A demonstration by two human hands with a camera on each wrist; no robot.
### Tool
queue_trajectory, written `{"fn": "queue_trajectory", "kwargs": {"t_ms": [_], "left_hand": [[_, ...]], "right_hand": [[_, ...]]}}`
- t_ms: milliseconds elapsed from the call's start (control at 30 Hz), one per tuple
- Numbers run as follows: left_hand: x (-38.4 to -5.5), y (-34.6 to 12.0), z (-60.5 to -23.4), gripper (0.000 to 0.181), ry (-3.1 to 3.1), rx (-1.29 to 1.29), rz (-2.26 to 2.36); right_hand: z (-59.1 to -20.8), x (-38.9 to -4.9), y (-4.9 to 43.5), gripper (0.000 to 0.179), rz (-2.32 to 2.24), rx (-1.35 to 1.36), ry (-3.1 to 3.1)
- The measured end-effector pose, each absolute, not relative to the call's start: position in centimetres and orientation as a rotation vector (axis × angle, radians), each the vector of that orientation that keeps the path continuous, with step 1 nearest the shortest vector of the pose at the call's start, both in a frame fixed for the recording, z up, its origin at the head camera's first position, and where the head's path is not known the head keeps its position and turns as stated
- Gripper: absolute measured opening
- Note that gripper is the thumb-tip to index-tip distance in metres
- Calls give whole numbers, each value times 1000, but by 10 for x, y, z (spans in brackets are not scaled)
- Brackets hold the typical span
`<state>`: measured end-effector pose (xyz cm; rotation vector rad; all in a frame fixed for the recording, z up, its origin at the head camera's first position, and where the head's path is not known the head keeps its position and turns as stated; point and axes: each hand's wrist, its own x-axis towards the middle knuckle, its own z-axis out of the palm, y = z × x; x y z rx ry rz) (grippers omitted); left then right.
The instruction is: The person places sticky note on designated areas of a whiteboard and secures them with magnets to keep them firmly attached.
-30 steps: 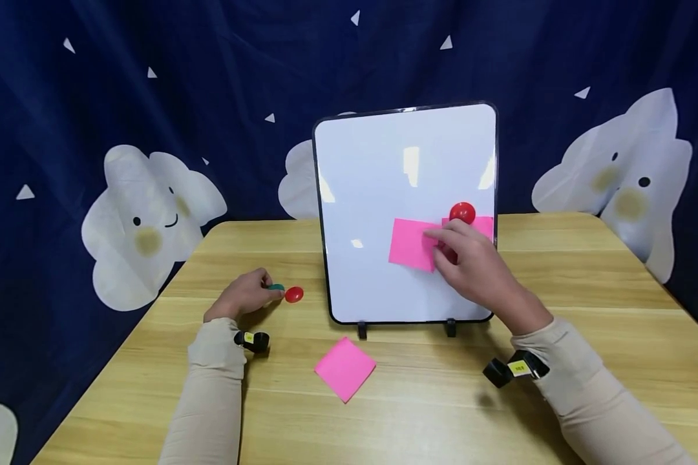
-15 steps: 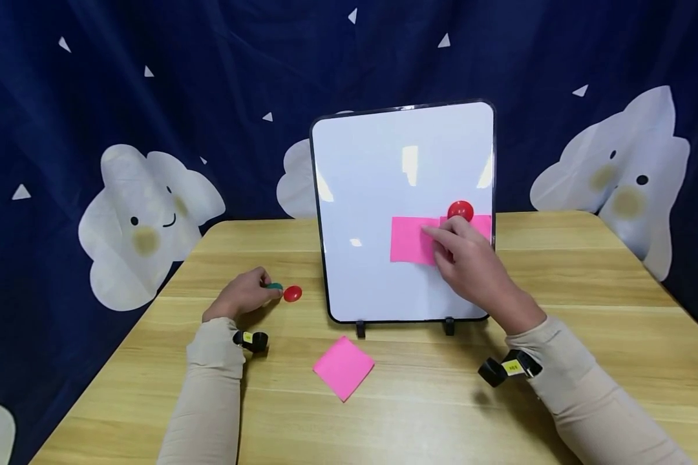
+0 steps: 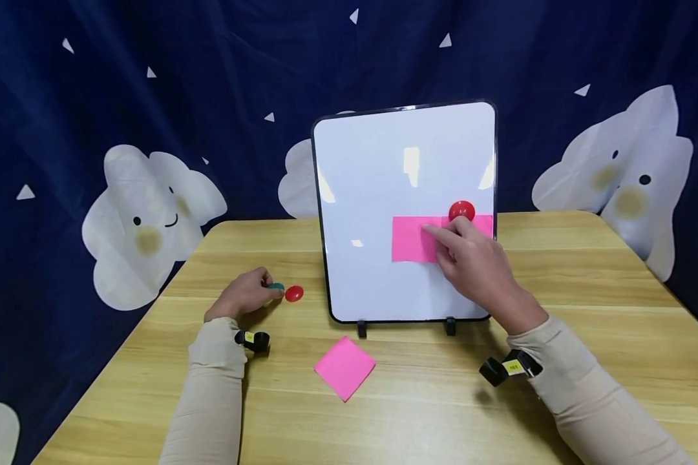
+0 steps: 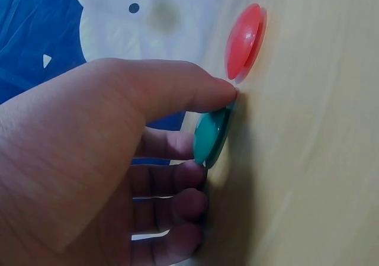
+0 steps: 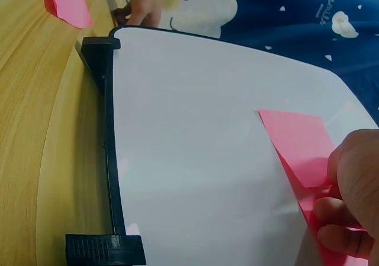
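With thumb and fingertips, my left hand [image 3: 247,294] pinches a green round magnet [image 4: 210,133] on the table. A red round magnet [image 4: 244,41] lies just beyond the thumb tip. My right hand [image 3: 477,261] holds a pink sticky note [image 3: 410,239] by its right side against the whiteboard [image 3: 378,168], index finger on its face. In the right wrist view, part of that note's edge stands off the board. Partly hidden behind this hand is a second pink note [image 3: 485,224]; another red magnet [image 3: 462,210] sits at its top edge.
A third pink sticky note [image 3: 345,368] lies on the wooden table [image 3: 419,400], in front of the board. Two black feet [image 3: 450,327] support the whiteboard. Behind the table hangs a dark blue curtain [image 3: 238,64] printed with clouds.
My right hand has turned the pink note from tilted to level, its top edge now in line with the second note. My left hand has stayed at the green magnet.
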<state>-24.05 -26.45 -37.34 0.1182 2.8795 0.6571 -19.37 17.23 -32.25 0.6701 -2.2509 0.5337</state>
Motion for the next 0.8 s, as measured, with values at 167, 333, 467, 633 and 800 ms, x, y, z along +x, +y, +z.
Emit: {"fn": "queue_trajectory", "kwargs": {"t_ms": [167,333,467,633,800], "left_hand": [[-242,-262,-373,35,2889,134,649],[-242,-262,-374,33,2891,134,643],[-242,-262,-374,31,2900,140,635],[-242,-261,-374,31,2920,162,614],[-241,-263,-375,31,2921,160,623]], "right_hand": [[-325,-194,174,38,533,662,-2236],[-327,-196,174,39,536,672,-2238],[-327,-195,174,41,529,674,-2241],[-326,-194,173,44,516,673,-2242],[-327,-193,172,47,488,649,-2256]]}}
